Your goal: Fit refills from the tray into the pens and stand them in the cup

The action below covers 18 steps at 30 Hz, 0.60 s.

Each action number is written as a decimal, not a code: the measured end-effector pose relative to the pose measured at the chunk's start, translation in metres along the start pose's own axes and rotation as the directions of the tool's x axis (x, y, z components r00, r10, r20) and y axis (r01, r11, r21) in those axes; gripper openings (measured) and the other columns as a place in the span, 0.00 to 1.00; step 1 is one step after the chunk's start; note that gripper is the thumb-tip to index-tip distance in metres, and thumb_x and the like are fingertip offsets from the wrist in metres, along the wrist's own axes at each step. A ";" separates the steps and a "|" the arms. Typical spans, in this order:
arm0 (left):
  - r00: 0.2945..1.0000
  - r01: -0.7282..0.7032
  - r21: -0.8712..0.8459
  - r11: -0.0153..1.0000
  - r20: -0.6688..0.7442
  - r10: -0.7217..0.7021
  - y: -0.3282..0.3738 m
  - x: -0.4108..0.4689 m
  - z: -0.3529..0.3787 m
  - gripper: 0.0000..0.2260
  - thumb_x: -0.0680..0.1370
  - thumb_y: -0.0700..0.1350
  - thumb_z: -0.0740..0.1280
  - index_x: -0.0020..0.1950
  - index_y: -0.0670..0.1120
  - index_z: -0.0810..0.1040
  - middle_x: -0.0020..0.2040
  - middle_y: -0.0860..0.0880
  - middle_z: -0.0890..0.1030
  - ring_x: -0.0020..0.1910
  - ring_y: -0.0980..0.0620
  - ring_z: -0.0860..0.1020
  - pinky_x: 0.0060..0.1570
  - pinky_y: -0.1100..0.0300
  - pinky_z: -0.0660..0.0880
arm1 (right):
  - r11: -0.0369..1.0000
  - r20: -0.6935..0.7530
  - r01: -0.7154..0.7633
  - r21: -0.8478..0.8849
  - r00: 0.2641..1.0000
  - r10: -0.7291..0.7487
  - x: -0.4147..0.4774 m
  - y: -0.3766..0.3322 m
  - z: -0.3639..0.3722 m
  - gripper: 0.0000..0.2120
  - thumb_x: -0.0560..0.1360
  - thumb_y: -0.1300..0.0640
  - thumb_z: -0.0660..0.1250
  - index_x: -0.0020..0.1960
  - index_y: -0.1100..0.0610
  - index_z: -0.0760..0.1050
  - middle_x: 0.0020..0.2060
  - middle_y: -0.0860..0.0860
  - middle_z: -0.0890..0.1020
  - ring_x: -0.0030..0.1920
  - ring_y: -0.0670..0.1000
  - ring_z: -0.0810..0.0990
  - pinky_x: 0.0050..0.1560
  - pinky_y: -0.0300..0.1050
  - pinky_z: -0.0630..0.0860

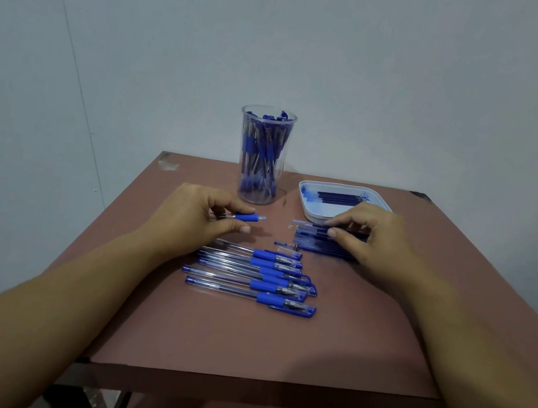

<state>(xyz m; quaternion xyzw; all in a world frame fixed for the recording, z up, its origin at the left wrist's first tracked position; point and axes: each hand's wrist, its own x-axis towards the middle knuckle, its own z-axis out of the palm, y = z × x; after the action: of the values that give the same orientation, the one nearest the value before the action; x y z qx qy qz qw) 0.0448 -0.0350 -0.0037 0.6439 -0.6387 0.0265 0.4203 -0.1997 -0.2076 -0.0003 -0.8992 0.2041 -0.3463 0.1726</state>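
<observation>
Beyond the near edge of the desk (239, 355) lay loose pens (268, 274). At 11 o'clock the left grip (189, 217) pinched a pen (246, 217); at 1, the right grip (371, 239) pinched a refill (309, 224).

Both bare forearms reach fwd from the bottom corners, palms down. Left grip (197, 214) curls thumb & fingers round a pen (247, 217). Right grip (373, 239), fingers bent, pinches a refill (309, 224) btwn thumb & index.

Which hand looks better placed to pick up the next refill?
Probably the right hand: its fingers pinch at the refills beside the tray, while the left hand grips a pen barrel.
</observation>
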 end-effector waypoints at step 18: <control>1.000 0.011 -0.008 1.000 0.005 -0.011 0.004 0.000 0.000 0.12 0.69 0.49 0.77 0.49 0.61 0.83 0.38 0.69 0.81 0.38 0.58 0.78 0.37 0.73 0.69 | 0.982 0.159 -0.007 -0.189 0.987 0.038 0.009 0.027 0.004 0.05 0.73 0.49 0.73 0.49 0.42 0.83 0.41 0.37 0.78 0.49 0.45 0.75 0.55 0.53 0.74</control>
<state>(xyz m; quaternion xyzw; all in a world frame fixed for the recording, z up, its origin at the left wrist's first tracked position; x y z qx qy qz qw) 0.0417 -0.0345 -0.0021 0.6457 -0.6363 0.0201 0.4217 -0.1977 -0.2343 -0.0106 -0.9343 0.2312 -0.2493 0.1070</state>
